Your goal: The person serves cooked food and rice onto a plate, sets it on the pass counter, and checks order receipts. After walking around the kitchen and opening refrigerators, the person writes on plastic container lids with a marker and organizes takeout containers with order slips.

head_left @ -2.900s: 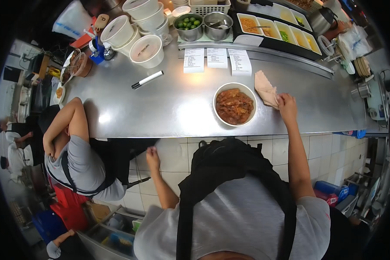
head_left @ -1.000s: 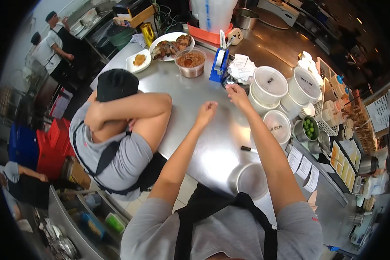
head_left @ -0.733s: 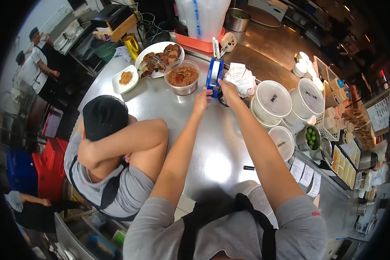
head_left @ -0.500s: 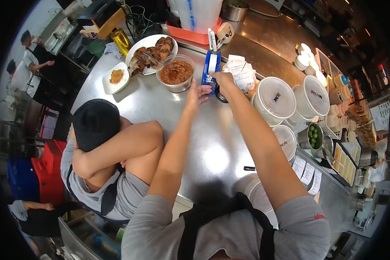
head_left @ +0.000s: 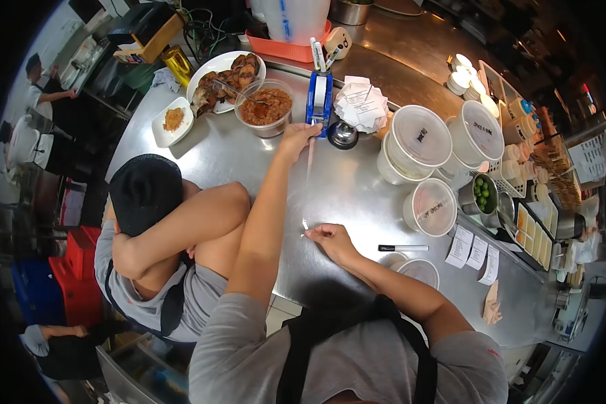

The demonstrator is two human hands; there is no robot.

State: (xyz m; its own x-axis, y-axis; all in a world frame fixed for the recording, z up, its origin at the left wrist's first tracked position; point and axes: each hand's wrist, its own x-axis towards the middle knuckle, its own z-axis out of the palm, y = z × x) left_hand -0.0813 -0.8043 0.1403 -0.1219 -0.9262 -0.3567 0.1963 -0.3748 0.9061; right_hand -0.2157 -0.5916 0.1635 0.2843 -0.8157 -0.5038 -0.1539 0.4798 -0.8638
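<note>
A strip of clear tape (head_left: 309,178) runs from the blue tape dispenser (head_left: 319,101) toward me over the steel counter. My right hand (head_left: 332,242) pinches its near end, low over the counter. At the front of the dispenser is my left hand (head_left: 299,139), its fingers closed at the tape's upper end. A lidded bowl (head_left: 417,273) stands by my right forearm, partly hidden by it. Beyond that forearm lies a black and white marker (head_left: 402,248). The silver bell (head_left: 343,135) sits right of the dispenser, below spiked paper slips (head_left: 361,104).
A co-worker (head_left: 175,249) leans on the counter at left with folded arms. Behind are a tub of reddish food (head_left: 264,108), a plate of meat (head_left: 225,81) and a small dish (head_left: 173,122). Lidded tubs (head_left: 421,137), a pot of limes (head_left: 478,194) and receipts (head_left: 477,254) are at right.
My right hand has moved from the dispenser back toward me, drawing out a strip of tape. My left hand has closed at the dispenser's front. The view has shifted from the receipts side to the dispenser.
</note>
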